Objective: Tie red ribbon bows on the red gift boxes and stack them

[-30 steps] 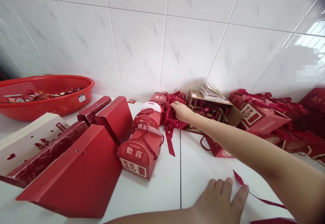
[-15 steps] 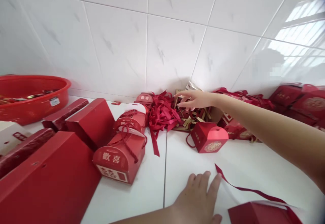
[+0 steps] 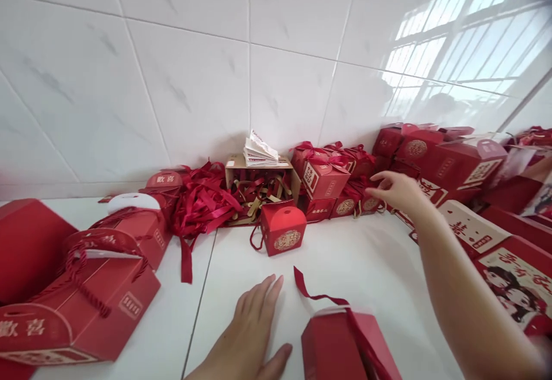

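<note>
My left hand (image 3: 248, 331) lies spread on the white table, holding nothing, just left of a red box (image 3: 332, 345) with a dark red ribbon (image 3: 319, 296) trailing over it. My right hand (image 3: 394, 190) hovers at the right, fingers apart and slightly curled, nothing in them, near the stacked red boxes (image 3: 325, 181) by the wall. Between the hands and the wall stands a small red box (image 3: 282, 230) with a cord loop. Behind it, an open carton (image 3: 295, 181) holds tangled ribbons and tan strips, with folded white papers (image 3: 260, 150) on top.
A heap of red ribbons (image 3: 202, 199) lies left of the carton. Red boxes with cord handles (image 3: 116, 279) fill the left side. More red boxes (image 3: 452, 158) and printed packages (image 3: 513, 276) crowd the right. A tiled wall (image 3: 194, 92) runs behind.
The view has turned right, so the red basket is out of sight. My right hand has moved from above the carton to beside the stacked boxes at the right. My left hand stays on the table.
</note>
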Available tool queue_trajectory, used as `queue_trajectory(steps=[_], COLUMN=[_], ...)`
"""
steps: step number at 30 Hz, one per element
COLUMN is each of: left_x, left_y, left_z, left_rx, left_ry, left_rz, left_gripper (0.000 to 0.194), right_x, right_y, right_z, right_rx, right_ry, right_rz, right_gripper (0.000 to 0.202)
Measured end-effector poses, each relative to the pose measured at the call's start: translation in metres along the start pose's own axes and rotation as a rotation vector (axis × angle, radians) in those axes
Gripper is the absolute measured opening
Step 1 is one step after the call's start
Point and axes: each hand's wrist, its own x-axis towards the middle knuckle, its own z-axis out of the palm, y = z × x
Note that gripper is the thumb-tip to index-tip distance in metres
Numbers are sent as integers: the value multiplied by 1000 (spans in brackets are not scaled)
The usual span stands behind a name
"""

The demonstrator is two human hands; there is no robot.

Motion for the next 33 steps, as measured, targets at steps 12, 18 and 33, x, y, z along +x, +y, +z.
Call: queue_trajectory(steps=[12, 18, 33], left_x=[5, 9, 13], left_y=[2, 17, 21], left_z=[-12, -23, -28], left_rx=[102, 30, -206], left_ry=[-103, -177, -103], left_rz=[-65, -111, -149], left_gripper=[71, 62, 57], right_x=[-3, -66, -154], right_y=[21, -34, -70], right_z=[16, -23, -22], right_rx=[18, 180, 302], right_ry=[-726, -1033, -1059], right_rz=[-122, -538, -737], right_gripper=[32, 92, 120])
